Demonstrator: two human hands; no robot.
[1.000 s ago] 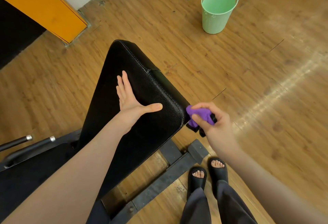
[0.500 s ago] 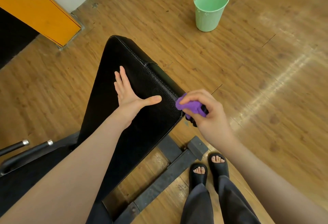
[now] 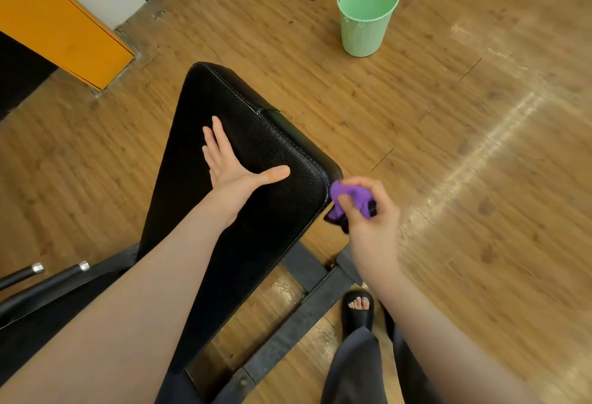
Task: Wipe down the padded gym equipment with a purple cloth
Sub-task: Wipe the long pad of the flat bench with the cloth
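I have my left hand (image 3: 234, 166) laid flat, fingers straight, on top of the black padded leather bench (image 3: 256, 160), I judge to steady it. My right hand (image 3: 368, 211) clenches the bunched purple cloth (image 3: 349, 198) at the bench's near right corner, seemingly touching its side edge, though the contact is hard to make out. A pale green plastic bin (image 3: 368, 16) stands well beyond the bench.

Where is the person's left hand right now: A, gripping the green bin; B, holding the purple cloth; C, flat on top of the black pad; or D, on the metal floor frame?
C: the left hand lies open, fingers spread, on the black pad, while the right hand holds the purple cloth.
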